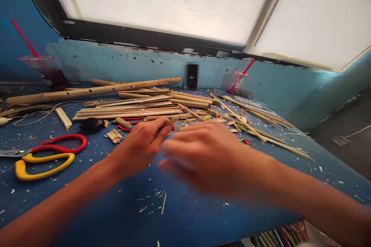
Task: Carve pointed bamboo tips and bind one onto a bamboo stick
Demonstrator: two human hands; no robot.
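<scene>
My left hand (147, 139) is closed, with thumb and fingers pinching a small flat piece of bamboo (173, 121) whose pale rounded tip sticks out. Close beside it my right hand (203, 154) is curled into a fist and smeared by motion. Something bluish shows faintly at its fingers, too blurred to name. Both hands are above the blue table (116, 208). Just beyond the left hand lie a short bamboo piece (123, 122), a split bamboo chip (114, 136) and red handles (124, 125) of a tool partly hidden.
Scissors (52, 154) with red and yellow handles lie at the left, near a dark rounded object (91, 124). Split bamboo strips (127, 112) and a long bamboo pole with holes (95, 90) stretch behind. Cups with red straws (43, 67) stand by the wall. Thin sticks (240, 117) lie right.
</scene>
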